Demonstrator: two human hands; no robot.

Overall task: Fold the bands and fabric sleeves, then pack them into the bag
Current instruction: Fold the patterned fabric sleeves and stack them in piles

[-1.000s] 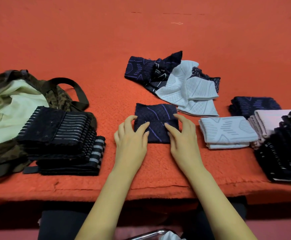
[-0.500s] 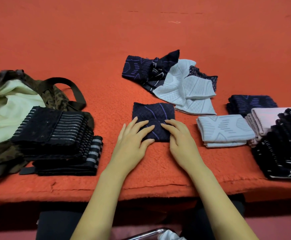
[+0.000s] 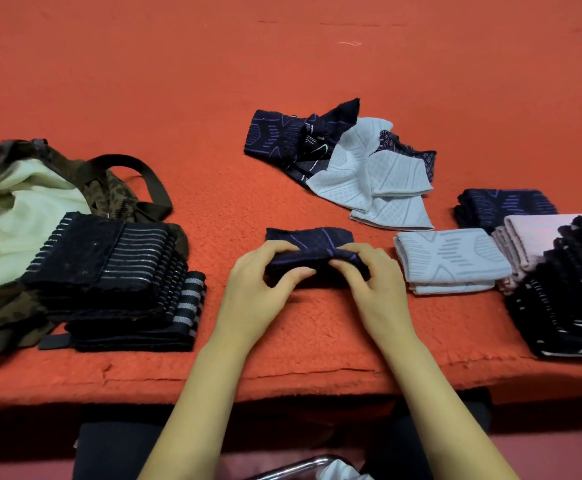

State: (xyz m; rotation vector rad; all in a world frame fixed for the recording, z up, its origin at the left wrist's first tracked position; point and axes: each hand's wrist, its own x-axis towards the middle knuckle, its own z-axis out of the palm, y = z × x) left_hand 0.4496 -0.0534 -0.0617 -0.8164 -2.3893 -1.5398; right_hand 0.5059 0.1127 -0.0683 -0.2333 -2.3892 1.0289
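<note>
A folded navy sleeve (image 3: 312, 241) with purple lines lies in front of me on the red cloth. My left hand (image 3: 262, 289) pinches its near left edge and my right hand (image 3: 372, 282) pinches its near right edge, lifting that edge up and over. Behind it lies a loose heap of unfolded navy sleeves (image 3: 293, 140) and pale blue sleeves (image 3: 372, 174). A camouflage bag (image 3: 109, 188) with a cream lining (image 3: 16, 209) lies open at the left. A stack of folded black striped bands (image 3: 116, 282) rests against it.
At the right are folded piles: a pale blue sleeve (image 3: 452, 259), a navy one (image 3: 507, 206), a pink one (image 3: 539, 237) and black striped bands (image 3: 573, 299). The red cloth (image 3: 213, 81) ends at the table's near edge (image 3: 282, 382). A metal tube (image 3: 293, 467) shows below.
Both hands were lying flat on the folded navy sleeve. Now their fingers have curled round its near edge and raised it, so the sleeve looks shorter front to back.
</note>
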